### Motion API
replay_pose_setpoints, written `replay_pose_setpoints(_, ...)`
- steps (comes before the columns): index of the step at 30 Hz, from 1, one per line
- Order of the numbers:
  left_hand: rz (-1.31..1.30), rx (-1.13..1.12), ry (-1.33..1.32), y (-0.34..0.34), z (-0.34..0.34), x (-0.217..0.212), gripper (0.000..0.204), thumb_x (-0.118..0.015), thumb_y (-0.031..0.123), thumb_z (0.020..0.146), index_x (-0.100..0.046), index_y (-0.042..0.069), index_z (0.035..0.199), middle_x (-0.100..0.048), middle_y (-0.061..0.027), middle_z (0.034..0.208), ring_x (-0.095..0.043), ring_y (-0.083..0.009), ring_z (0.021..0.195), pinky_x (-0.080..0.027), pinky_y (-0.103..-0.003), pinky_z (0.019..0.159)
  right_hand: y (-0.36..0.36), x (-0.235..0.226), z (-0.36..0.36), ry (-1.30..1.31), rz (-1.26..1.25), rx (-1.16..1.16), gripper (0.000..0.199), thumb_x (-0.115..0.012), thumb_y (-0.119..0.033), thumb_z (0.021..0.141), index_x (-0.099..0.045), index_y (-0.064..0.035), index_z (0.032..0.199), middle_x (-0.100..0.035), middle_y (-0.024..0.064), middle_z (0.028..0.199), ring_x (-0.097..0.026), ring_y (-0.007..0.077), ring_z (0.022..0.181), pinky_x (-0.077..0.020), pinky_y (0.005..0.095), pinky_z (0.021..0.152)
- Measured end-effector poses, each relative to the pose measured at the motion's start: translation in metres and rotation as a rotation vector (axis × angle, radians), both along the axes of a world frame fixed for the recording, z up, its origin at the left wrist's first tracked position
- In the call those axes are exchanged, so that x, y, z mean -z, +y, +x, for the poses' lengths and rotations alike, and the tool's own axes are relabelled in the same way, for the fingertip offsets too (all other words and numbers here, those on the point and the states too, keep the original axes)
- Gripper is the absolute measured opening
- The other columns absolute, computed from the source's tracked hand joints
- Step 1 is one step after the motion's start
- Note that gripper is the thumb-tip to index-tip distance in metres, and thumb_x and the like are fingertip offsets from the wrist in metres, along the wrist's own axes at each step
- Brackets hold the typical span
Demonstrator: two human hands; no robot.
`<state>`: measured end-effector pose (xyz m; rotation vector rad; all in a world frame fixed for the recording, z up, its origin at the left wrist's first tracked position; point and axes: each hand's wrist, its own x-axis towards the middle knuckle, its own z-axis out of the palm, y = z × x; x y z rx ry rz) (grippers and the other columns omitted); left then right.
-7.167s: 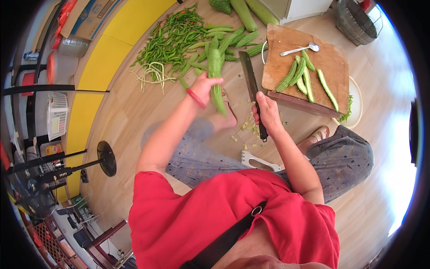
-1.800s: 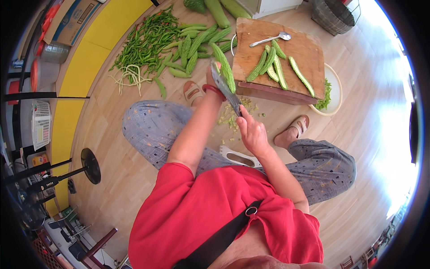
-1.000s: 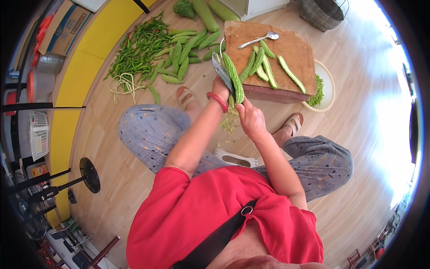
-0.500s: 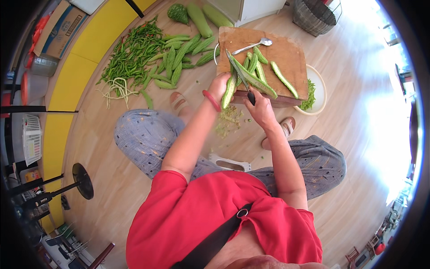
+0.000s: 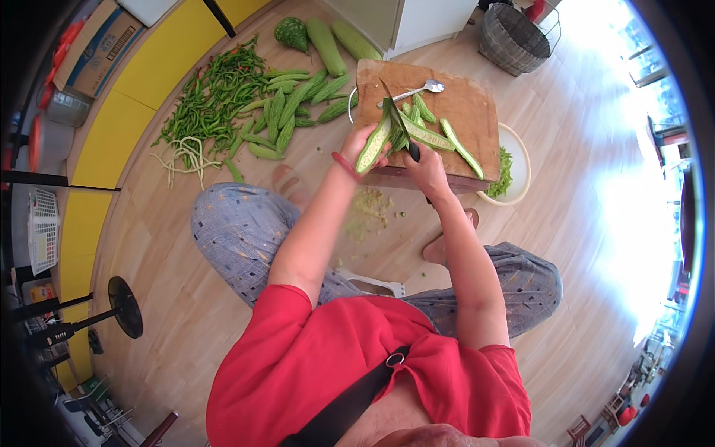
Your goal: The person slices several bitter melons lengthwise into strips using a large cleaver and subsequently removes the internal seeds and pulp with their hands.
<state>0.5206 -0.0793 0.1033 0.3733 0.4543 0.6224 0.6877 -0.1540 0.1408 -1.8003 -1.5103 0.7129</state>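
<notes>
My left hand (image 5: 356, 144) grips a halved bitter melon (image 5: 372, 151) near the front left edge of the wooden cutting board (image 5: 469, 97), its pale seedy face turned up. In my right hand (image 5: 430, 173) is a knife (image 5: 413, 152), held by its black handle. The blade points away from me and lies close beside the held half; contact is unclear. On the board lie a metal spoon (image 5: 434, 86), a long cut half (image 5: 461, 149) at the right and several other pieces, one half (image 5: 430, 137) partly behind the knife.
A pale basin (image 5: 527, 170) with chopped greens (image 5: 503, 173) stands right of the board. Left on the floor are green chillies (image 5: 216, 97), whole bitter melons (image 5: 294, 104), long beans (image 5: 186, 160) and gourds (image 5: 325, 45). A wicker basket (image 5: 514, 45) is far right; a white stool (image 5: 372, 285) is below.
The half in my left hand has tipped so more of its cut face shows, apart from the other half. My right hand has stayed near the board's front edge, and the whole view has shifted slightly.
</notes>
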Motion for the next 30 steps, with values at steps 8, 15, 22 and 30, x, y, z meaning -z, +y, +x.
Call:
replay_pose_setpoints(8,-0.054,0.009,0.066,-0.001,-0.001,0.004,0.033,-0.035,0.036,0.093,-0.056,0.01,0.099,-0.058,-0.0065,0.067,-0.053,-0.0165,0.05,-0.047,-0.033,0.048,-0.019,-0.001,0.003,0.233,-0.099,0.005,0.023,-0.057,-0.022,0.078,-0.048,-0.0023,0.071,-0.042,-0.0001,0.051,-0.043,0.0083,0.04,-0.0369,0.026,0.039)
replay_pose_setpoints(15,-0.026,0.004,0.021,0.001,-0.001,0.002,0.033,-0.034,0.033,0.094,-0.056,0.01,0.098,-0.058,-0.0067,0.067,-0.054,-0.0168,0.052,-0.047,-0.033,0.049,-0.019,0.007,-0.006,0.161,-0.169,0.008,0.042,-0.056,-0.021,0.075,-0.056,0.0011,0.111,-0.056,0.0171,0.068,-0.057,0.0237,0.063,-0.045,0.0346,0.064)
replay_pose_setpoints(22,0.036,0.072,0.122,-0.006,-0.001,-0.014,0.028,-0.037,0.029,0.093,-0.055,0.009,0.1,-0.057,-0.0053,0.066,-0.053,-0.0139,0.052,-0.046,-0.028,0.049,0.006,0.005,0.001,0.323,-0.236,0.022,0.022,-0.055,-0.019,0.076,-0.055,0.0024,0.082,-0.052,0.009,0.057,-0.054,0.0181,0.051,-0.0432,0.0323,0.051)
replay_pose_setpoints(30,0.316,0.015,0.37,-0.005,0.023,-0.048,0.03,-0.038,0.032,0.094,-0.055,0.008,0.098,-0.055,-0.0018,0.07,-0.053,-0.0104,0.058,-0.044,-0.025,0.052,0.03,-0.004,0.015,0.735,-0.127,0.236,0.012,-0.055,-0.014,0.078,-0.05,-0.0029,0.074,-0.046,0.001,0.05,-0.042,0.0097,0.037,-0.0349,0.0245,0.035)
